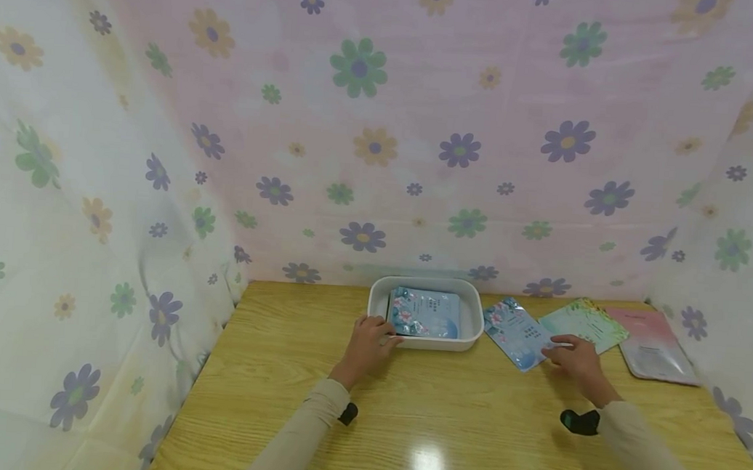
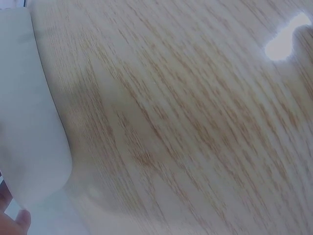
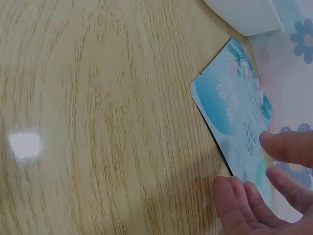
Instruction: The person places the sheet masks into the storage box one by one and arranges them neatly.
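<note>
**Blue packet (image 1: 519,334) beside the white tray (image 1: 437,345), with both hands in position**

The white tray stands on a wood-grained bench (image 1: 467,438) and serves as the reference for all places below. Inside it lies a matching floral packet (image 1: 433,315), face up. The left hand (image 1: 369,342) grasps the tray at its front left corner, fingers at the rim and thumb against the front wall.

Just right of the tray, the blue packet lies flat and slanted, one corner toward the tray wall. The right hand (image 1: 576,358) is at the edge of this packet farther from the tray; its fingers are extended and apart from the thumb, unclenched. Whether the fingertips touch the packet cannot be told.

Farther right of the tray lies a green packet (image 1: 583,324), and beyond it, farthest from the tray, a pink packet (image 1: 653,349) that shades to silver. Behind the tray hangs a flowered cloth (image 1: 407,171). Light sleeves (image 1: 303,434) cover both forearms in front of the tray.
</note>
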A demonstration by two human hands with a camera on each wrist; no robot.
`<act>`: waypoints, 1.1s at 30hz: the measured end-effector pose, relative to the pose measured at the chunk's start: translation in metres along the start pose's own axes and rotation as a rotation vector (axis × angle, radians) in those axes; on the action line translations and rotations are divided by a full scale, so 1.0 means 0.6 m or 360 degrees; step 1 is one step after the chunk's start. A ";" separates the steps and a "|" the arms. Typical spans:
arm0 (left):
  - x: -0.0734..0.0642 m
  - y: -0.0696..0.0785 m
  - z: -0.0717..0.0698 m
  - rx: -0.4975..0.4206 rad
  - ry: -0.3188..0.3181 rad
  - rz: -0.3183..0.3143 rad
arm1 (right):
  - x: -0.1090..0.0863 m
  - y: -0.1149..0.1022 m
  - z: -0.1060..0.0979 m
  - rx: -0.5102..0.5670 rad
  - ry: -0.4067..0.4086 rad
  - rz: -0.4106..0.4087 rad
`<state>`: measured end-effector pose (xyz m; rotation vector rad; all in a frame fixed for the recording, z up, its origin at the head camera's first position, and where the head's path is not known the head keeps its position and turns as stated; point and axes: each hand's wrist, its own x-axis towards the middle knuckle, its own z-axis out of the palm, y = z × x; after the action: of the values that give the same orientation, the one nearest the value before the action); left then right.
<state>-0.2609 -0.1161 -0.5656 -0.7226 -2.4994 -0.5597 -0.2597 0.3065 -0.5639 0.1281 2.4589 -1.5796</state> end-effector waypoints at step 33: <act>0.000 0.004 -0.002 -0.0007 0.0059 0.0034 | 0.020 0.010 0.056 -0.0353 0.0590 -0.0040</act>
<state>-0.2590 -0.1151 -0.5640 -0.7331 -2.4542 -0.5664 -0.2658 0.2783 -0.5852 0.3862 2.9075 -1.3823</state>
